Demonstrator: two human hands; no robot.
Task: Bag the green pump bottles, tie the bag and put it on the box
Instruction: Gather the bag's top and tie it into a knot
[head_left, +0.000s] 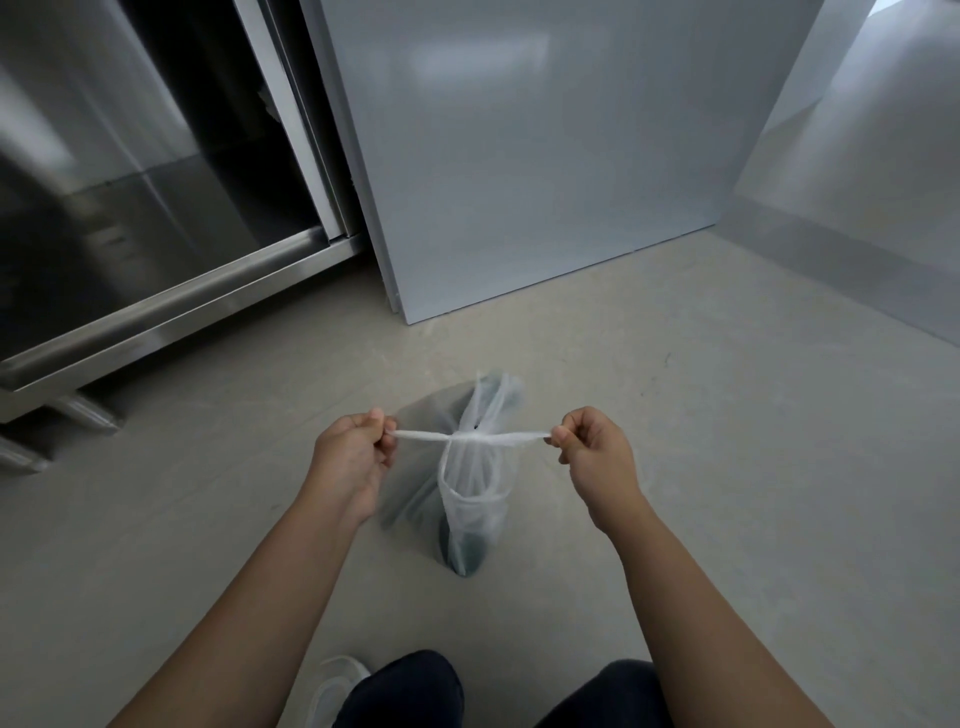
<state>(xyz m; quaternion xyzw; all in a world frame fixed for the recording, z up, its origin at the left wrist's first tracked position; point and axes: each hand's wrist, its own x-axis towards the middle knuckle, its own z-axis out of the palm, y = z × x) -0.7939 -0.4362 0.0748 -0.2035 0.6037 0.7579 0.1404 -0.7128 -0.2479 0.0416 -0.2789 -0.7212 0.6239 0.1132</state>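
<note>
Both forearms extend forward and converge slightly, bare to the lower frame edge. The left hand (353, 457) is closed in a loose fist, thumb and fingers (375, 419) pinched together at its upper right side, back of the hand facing up and left. The right hand (597, 454) mirrors it, closed with thumb and fingers pinched at its upper left side. The two hands sit level with each other, well apart, pinch points facing one another. Both wrists are nearly straight.
</note>
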